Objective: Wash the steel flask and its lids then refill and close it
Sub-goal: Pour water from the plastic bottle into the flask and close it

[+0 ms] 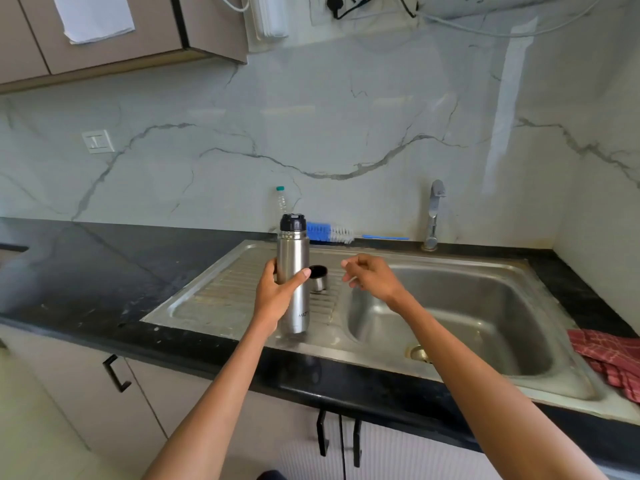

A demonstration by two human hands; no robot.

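Tall brushed-steel flask (pixel 293 282) stands on sink drainboard (pixel 214 296), left hand (pixel 277 289) wrapped round its body. Black inner stopper (pixel 293 222) on; steel cup lid (pixel 318 278) off, just right of flask. Right hand (pixel 370 276) loosely curled, empty. Judging: washing not begun. Blue-white bottle brush (pixel 330 233) and tap (pixel 434 216) behind flask; nothing blocks.

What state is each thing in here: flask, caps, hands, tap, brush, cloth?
Steel flask: upright on the drainboard, gripped by the left hand.
Dark inner lid: on the flask's neck.
Steel cup lid: off, mouth up, beside the flask.
Right hand: empty, loosely curled.
Tap: no water running.
Bottle brush: lying behind the sink.
Red cloth: crumpled.
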